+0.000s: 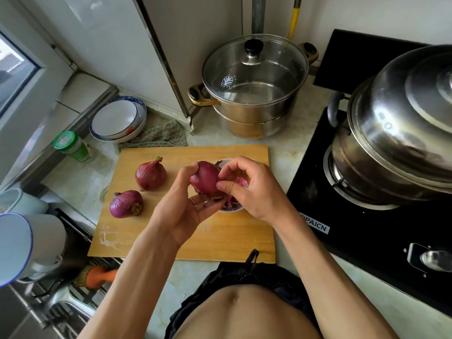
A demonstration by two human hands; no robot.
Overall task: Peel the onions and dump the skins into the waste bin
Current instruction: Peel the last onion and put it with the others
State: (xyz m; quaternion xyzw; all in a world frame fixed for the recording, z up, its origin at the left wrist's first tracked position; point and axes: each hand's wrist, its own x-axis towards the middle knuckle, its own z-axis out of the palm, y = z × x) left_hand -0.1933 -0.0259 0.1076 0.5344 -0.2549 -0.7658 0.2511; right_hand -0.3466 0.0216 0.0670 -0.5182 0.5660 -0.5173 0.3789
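Note:
My left hand (186, 204) grips a glossy red onion (205, 178) from below, held above the wooden cutting board (156, 231). My right hand (252, 189) pinches at the onion's right side with thumb and curled fingers. Directly under the hands sits a small white bowl (231, 209) holding purple skins, mostly hidden. Two unpeeled red onions lie on the board's left half: one with a small green sprout (151, 175) and one nearer me (126, 204). No waste bin is visible.
A lidded steel steamer pot (254, 86) stands behind the board. A large steel pot (401, 133) sits on the black gas hob (367, 228) to the right. Stacked plates (117, 119), a cloth and a green-capped jar (72, 145) are at the left, above a sink area.

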